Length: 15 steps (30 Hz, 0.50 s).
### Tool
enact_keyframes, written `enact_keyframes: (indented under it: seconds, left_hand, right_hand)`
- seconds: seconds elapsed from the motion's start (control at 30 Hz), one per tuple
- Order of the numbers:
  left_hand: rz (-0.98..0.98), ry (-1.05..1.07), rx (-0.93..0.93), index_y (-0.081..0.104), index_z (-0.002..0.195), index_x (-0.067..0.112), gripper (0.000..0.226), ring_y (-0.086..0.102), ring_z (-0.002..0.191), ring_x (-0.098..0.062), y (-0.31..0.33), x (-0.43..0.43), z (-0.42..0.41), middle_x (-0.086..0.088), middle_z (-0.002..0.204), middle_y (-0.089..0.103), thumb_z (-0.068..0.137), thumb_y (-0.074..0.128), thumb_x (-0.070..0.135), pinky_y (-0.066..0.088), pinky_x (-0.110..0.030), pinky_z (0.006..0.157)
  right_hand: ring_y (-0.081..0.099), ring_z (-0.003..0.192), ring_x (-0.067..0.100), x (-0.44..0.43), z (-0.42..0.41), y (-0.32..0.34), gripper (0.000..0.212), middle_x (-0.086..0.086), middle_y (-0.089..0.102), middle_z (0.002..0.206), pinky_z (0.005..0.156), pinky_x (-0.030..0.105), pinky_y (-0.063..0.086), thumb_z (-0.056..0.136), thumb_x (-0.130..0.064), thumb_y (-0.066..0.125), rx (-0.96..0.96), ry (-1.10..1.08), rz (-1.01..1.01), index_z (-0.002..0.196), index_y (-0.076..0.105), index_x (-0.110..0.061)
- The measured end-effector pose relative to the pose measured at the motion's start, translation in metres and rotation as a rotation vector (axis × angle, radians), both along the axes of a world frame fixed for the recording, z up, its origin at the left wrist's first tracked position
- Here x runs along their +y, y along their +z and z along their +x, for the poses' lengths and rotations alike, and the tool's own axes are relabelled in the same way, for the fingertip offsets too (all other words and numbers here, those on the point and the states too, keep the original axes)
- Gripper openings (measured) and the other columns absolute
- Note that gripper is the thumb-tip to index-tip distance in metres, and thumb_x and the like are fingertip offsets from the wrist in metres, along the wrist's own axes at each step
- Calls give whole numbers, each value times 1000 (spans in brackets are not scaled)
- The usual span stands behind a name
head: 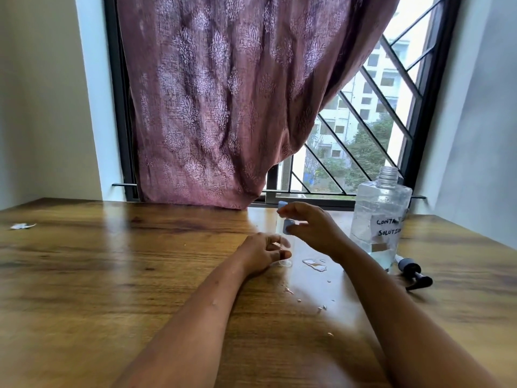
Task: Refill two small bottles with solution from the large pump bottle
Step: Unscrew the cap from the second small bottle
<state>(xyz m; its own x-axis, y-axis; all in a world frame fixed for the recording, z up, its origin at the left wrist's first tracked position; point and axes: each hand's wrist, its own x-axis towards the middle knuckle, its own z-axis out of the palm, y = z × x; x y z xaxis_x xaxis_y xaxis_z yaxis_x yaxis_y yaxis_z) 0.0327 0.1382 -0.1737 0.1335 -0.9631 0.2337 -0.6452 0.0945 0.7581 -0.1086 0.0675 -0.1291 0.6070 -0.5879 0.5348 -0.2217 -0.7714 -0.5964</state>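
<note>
Clear plastic small bottle [285, 264] stands left of the large pump bottle [380, 217], with a spill [314, 264] between them. Left hand [260, 254] curls round its base; right hand [310, 228] pinches its blue cap [287, 227]. It is probably light, wet and slippery, so grip it low.

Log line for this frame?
left hand grips small bottle; right hand pinches blue cap; large bottle open; pump and puddle on table
</note>
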Motion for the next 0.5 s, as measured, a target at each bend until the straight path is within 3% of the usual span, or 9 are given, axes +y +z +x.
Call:
enact_keyframes:
  seconds: [0.07,0.13,0.2,0.33,0.4,0.5]
  left_hand:
    - [12,2,-7,66,108,23,23,55,77,0,0,0,0,1,93,66,85,67,28,40,-22,78]
    - [17,11,-3,66,106,24,22,56,83,-5,0,0,0,5,90,64,84,68,30,41,-24,81]
    - [11,21,-5,66,103,26,20,56,82,-8,0,0,-1,-3,98,68,84,68,30,41,-25,81]
    - [14,23,0,66,102,26,18,61,77,-12,1,1,-2,-4,104,67,85,68,28,38,-23,72]
    - [18,15,11,66,103,26,18,56,69,-5,1,1,-2,-4,94,68,85,67,27,39,-23,72]
    - [24,20,5,62,97,29,14,57,85,-6,2,1,-2,7,88,63,84,68,29,42,-25,80]
  right_hand:
    - [62,92,11,-1,2,-4,27,-3,67,102,80,24,51,77,-22,74,-28,-39,-10,102,64,-21]
    - [55,73,11,-2,4,-9,29,-4,60,81,63,21,44,75,-36,74,40,-164,-143,94,62,-16]
    - [50,66,14,0,4,-8,30,-3,56,73,57,19,36,77,-34,73,113,-204,-220,93,62,-11]
    - [59,84,10,-1,1,-4,24,2,68,103,69,7,40,81,-15,67,126,-70,-133,104,65,-16]
    - [60,91,10,-3,1,-6,32,0,66,108,77,15,46,79,-23,71,86,-43,-84,110,62,-20]
    - [58,88,14,-7,4,-13,38,1,63,102,79,32,50,76,-39,73,107,-131,-168,105,62,-17]
